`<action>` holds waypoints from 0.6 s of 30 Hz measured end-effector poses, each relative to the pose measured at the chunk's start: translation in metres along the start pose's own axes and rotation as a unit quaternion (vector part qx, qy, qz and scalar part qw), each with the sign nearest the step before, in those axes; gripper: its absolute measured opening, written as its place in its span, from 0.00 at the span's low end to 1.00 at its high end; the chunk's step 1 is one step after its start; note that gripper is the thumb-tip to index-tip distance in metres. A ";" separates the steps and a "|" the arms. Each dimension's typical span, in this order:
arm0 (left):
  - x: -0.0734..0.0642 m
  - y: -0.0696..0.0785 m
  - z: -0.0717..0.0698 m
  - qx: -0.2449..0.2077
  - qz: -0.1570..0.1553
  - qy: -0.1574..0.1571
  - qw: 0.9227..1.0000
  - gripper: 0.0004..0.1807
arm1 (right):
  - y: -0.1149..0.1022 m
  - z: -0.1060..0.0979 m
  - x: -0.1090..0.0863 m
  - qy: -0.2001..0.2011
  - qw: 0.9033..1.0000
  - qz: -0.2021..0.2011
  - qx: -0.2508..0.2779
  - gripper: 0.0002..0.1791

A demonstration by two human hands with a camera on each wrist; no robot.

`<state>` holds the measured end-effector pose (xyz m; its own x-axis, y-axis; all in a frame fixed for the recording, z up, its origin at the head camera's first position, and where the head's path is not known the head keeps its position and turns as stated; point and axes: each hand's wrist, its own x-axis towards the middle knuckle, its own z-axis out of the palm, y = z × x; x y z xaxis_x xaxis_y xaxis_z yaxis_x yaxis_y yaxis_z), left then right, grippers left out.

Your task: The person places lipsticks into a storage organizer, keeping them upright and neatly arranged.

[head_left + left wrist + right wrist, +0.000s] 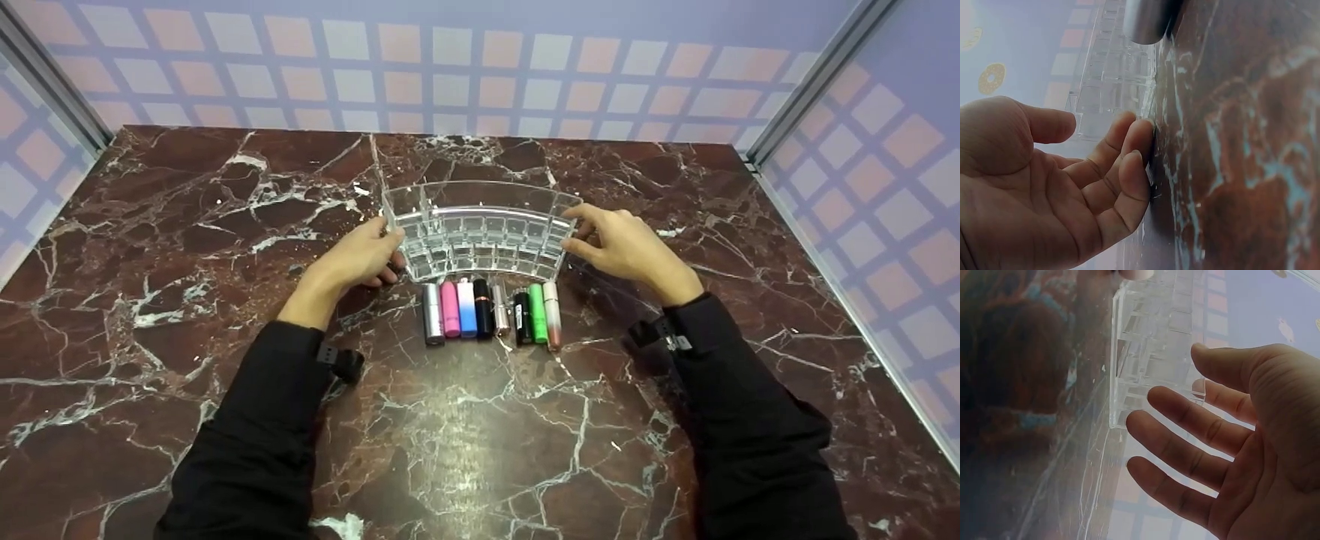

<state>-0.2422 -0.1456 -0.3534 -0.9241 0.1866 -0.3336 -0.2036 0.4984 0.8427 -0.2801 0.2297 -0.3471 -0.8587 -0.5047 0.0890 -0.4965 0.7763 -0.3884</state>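
A clear, curved, tiered acrylic organizer (480, 225) with many small compartments stands on the marble-patterned table. My left hand (358, 253) is at its left end, thumb by the side wall. In the left wrist view the left hand's fingers (1135, 180) bend loosely low by the table. At the organizer's right end is my right hand (622, 244). Its fingers (1176, 444) are spread and nearly straight in the right wrist view, with the thumb near the organizer's edge. In front of it lies a row of lipstick-like tubes, including a silver one (433, 315), a pink one (450, 309) and a green one (538, 313).
Also in the row are a white-and-blue tube (467, 309), black tubes and a white-and-red tube (553, 315) at the right end. Checkered panels (480, 75) wall the table (187, 247) at the back and sides. Both sleeves carry wrist cameras.
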 end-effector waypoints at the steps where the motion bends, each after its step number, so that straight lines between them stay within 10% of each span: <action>1: 0.000 0.000 0.001 0.000 0.002 0.000 1.000 0.32 | 0.000 0.000 0.000 0.000 1.000 0.001 -0.002 0.27; 18: 0.002 -0.004 0.005 0.007 0.047 0.007 0.999 0.23 | 0.000 0.004 -0.002 0.003 1.000 0.011 0.013 0.26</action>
<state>-0.2418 -0.1429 -0.3596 -0.9432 0.2222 -0.2469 -0.1105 0.4913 0.8640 -0.2781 0.2286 -0.3505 -0.8699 -0.4858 0.0852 -0.4744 0.7768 -0.4142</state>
